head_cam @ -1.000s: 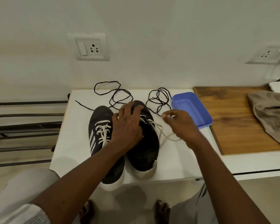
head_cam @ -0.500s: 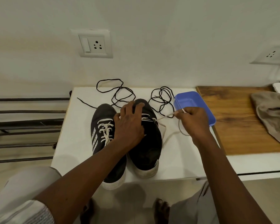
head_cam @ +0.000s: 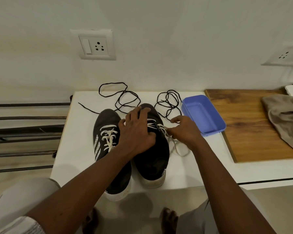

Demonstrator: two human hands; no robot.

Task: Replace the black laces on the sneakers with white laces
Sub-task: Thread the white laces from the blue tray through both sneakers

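Two black sneakers stand side by side on the white table point(head_cam: 71, 149). The left sneaker point(head_cam: 105, 122) is fully threaded with a white lace. My left hand point(head_cam: 135, 132) lies spread over the right sneaker point(head_cam: 150, 157) and holds it down at the tongue. My right hand point(head_cam: 184, 130) pinches the white lace point(head_cam: 178, 149) at the shoe's right eyelets; the loose end loops onto the table. Two removed black laces lie coiled behind the toes, the left black lace point(head_cam: 120, 97) and the right black lace point(head_cam: 169, 103).
A blue plastic tray point(head_cam: 203, 114) sits right of the shoes. A wooden board point(head_cam: 243, 125) with a brown cloth point(head_cam: 287, 119) lies farther right. Metal rack bars point(head_cam: 24, 132) run at the left. Wall sockets point(head_cam: 96, 45) are behind. My bare feet show below the table edge.
My right hand, which had pulled the white lace out to the right, has come back to the shoe's eyelets. The lace now hangs slack. My left hand stays on the right sneaker.
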